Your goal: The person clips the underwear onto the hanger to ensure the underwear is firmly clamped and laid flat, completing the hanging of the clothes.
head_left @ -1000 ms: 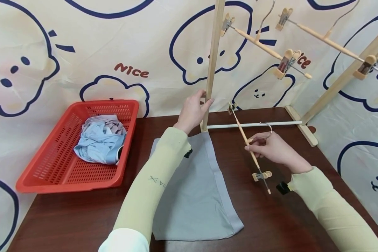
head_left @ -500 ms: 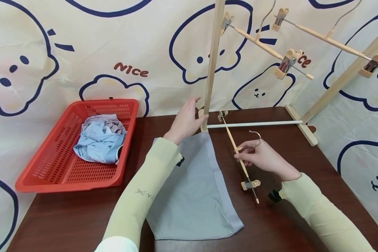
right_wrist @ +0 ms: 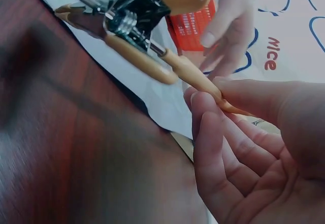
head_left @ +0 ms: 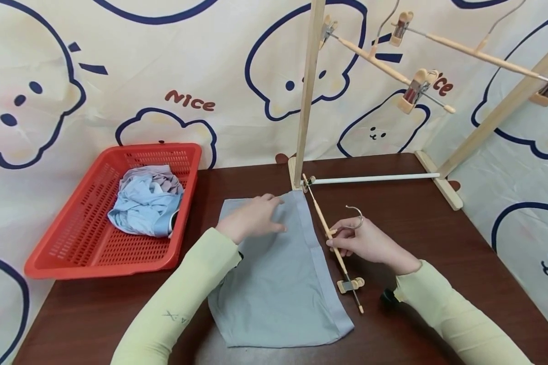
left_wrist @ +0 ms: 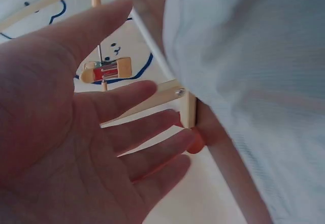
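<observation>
A light grey-blue garment (head_left: 274, 294), folded flat with a paler band along its right side, lies on the table. My right hand (head_left: 363, 241) pinches a clip hanger (head_left: 321, 218) at its middle, between thumb and fingers. The bar slants along the garment's banded edge, with the near clip (head_left: 350, 285) beside that edge and the far clip by the rack's foot. In the right wrist view the near clip (right_wrist: 134, 23) looms large. Over the upper part of the garment hovers my left hand (head_left: 253, 218), fingers extended and holding nothing; the left wrist view shows its palm (left_wrist: 56, 122).
At the left stands a red basket (head_left: 105, 274) containing crumpled clothes (head_left: 146, 203). A wooden rack (head_left: 307, 96) rises behind the garment, with a white crossbar (head_left: 374, 178) low down. Two more clip hangers (head_left: 370, 60) hang at the upper right. A patterned cloth covers the walls.
My left hand has left the rack post and come down toward me, over the garment. My right hand has carried the hanger left and nearer, to the garment's banded edge.
</observation>
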A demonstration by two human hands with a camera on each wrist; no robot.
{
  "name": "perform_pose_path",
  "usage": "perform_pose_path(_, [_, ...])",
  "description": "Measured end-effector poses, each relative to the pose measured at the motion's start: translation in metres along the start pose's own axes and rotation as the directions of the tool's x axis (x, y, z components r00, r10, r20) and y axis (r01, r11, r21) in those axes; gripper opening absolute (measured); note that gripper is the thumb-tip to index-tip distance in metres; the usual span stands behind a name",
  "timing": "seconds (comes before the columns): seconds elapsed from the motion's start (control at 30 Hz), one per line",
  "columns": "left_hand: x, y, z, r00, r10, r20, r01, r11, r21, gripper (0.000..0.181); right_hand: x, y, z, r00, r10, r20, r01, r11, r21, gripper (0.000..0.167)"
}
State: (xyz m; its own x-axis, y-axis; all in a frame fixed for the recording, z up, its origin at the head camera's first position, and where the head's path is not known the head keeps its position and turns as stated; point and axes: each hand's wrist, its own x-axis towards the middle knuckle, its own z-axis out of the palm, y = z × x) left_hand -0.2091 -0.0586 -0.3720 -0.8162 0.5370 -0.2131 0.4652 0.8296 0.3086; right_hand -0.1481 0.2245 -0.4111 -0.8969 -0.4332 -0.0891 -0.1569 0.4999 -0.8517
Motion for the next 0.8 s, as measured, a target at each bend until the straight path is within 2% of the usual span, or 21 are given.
perform_pose_path(0.17, [-0.011, -0.008, 0.016, 0.998, -0.018, 0.057, 0.017, 1.0, 0.026, 0.082, 0.0, 0.005, 0.011, 0.999, 0.011, 0.05, -0.014, 0.998, 0.057, 0.017])
perform_pose_path(0.33, [-0.016, -0.014, 0.027, 0.998, -0.019, 0.054, 0.017, 0.999, 0.039, 0.088, 0.0, 0.006, 0.016, 0.996, 0.029, 0.08, -0.039, 0.991, 0.126, 0.017])
perform_pose_path(0.57, [-0.016, -0.018, 0.031, 1.0, -0.007, 0.006, 0.007, 0.999, 0.038, 0.094, 0.001, 0.007, 0.018, 0.996, 0.031, 0.082, -0.047, 0.977, 0.207, 0.02])
perform_pose_path(0.8, [-0.019, -0.018, 0.032, 0.999, -0.054, -0.004, 0.054, 0.997, 0.049, 0.095, 0.0, 0.011, 0.026, 0.991, 0.099, 0.092, -0.119, 0.961, 0.249, 0.02])
